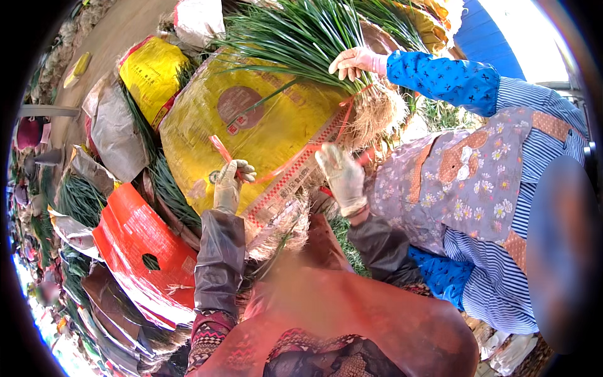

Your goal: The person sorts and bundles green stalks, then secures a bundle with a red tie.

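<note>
My left hand [229, 183], in a pale glove, is closed on a thin red plastic strip [220, 148]. One end sticks up past the fingers, and another stretch runs rightward over a yellow printed sack [270, 125]. My right hand [343, 178], also gloved, is raised at the sack's right edge with its fingers stretched out; I see nothing held in it. Beyond it lies a bundle of long green scallion-like stalks [301, 44] with pale roots [379, 113], a red strip around it near the roots. A co-worker's pink-gloved hand [356, 61] rests on this bundle.
At right, close to my right arm, is the co-worker in a flowered apron [465, 169] and blue sleeve [443, 78]. A red sack [146, 254], a smaller yellow sack [149, 78] and more green stalks [169, 191] crowd the left. A blue surface [493, 41] shows at far right.
</note>
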`<action>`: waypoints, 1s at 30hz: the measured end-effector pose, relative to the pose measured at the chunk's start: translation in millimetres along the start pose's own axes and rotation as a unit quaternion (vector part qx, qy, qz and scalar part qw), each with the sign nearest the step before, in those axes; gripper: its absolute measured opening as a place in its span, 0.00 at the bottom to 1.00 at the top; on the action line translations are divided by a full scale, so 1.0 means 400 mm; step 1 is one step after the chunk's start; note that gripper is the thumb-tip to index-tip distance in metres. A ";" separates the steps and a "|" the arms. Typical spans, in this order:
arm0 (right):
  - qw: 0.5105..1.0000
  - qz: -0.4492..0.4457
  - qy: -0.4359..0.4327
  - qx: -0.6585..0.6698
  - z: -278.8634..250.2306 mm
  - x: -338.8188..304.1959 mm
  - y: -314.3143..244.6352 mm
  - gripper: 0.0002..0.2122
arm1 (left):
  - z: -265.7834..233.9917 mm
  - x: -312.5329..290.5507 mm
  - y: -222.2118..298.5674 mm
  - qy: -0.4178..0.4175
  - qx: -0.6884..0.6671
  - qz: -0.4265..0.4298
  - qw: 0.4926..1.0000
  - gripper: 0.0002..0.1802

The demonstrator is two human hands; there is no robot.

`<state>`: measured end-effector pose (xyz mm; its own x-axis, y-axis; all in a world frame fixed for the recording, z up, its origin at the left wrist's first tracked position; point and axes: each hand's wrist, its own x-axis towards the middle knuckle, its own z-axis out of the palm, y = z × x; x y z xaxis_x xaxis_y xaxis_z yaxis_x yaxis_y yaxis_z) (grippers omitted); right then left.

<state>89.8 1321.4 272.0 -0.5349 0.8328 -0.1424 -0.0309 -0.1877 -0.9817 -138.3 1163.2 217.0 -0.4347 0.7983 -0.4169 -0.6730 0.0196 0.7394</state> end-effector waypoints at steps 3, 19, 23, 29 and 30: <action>0.918 0.356 0.029 0.174 0.048 0.001 0.031 0.35 | -0.019 -0.023 -0.002 -0.015 0.028 -0.001 0.999 0.15; 0.692 -0.384 -0.078 -0.606 0.194 0.225 -0.269 0.16 | -0.113 -0.180 -0.068 0.086 -0.138 0.123 0.979 0.14; 0.734 -0.262 -0.306 -0.546 0.321 0.017 -0.189 0.18 | -0.132 -0.149 -0.080 0.012 -0.044 0.166 0.985 0.14; 0.866 -0.220 -0.153 -0.423 0.186 0.073 -0.030 0.12 | -0.181 -0.211 -0.081 0.125 -0.058 0.139 0.981 0.16; 0.827 -0.284 -0.153 -0.461 0.152 0.100 -0.060 0.11 | -0.163 -0.202 -0.070 0.146 0.026 0.119 0.982 0.16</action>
<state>17.9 1327.5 297.6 -0.8485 0.4524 0.2745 0.2302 0.7827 -0.5783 -123.3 1058.9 195.8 -0.7341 0.5770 -0.3580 -0.5035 -0.1089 0.8571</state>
